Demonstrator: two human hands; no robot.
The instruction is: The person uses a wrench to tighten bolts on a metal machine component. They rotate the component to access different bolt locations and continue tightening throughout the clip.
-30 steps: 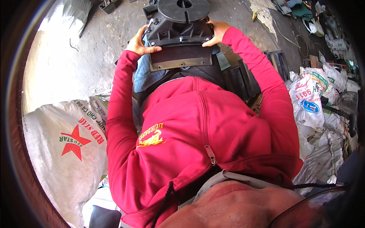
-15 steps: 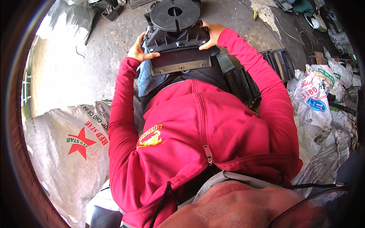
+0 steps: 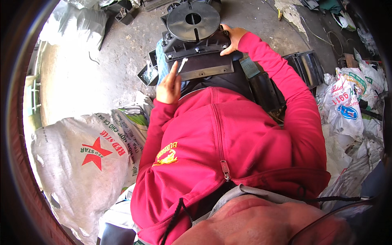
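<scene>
A black cast assembly point(image 3: 196, 48) with a round slotted disc point(image 3: 194, 22) on top rests over my lap, bolts along its near flange. A flat dark plate point(image 3: 204, 71) with holes in its edge hangs from its near side. My right hand point(image 3: 234, 39) grips the assembly's right corner, thumb on the near side. Low in front of the plate's left end, my left hand point(image 3: 169, 86) is closed on a small shiny spanner point(image 3: 182, 64), index finger pointing up. The spanner's handle is partly hidden by the fingers.
Left of my leg stands a small black box point(image 3: 148, 75) with shiny small pieces in it. More black box-like parts point(image 3: 261, 87) lie at my right. A white woven sack point(image 3: 77, 163) fills the left, and crumpled sacks point(image 3: 345, 102) pile at the right.
My left hand has let go of the assembly's left corner and come down toward me, now with the spanner in it. My right hand stays on the right corner.
</scene>
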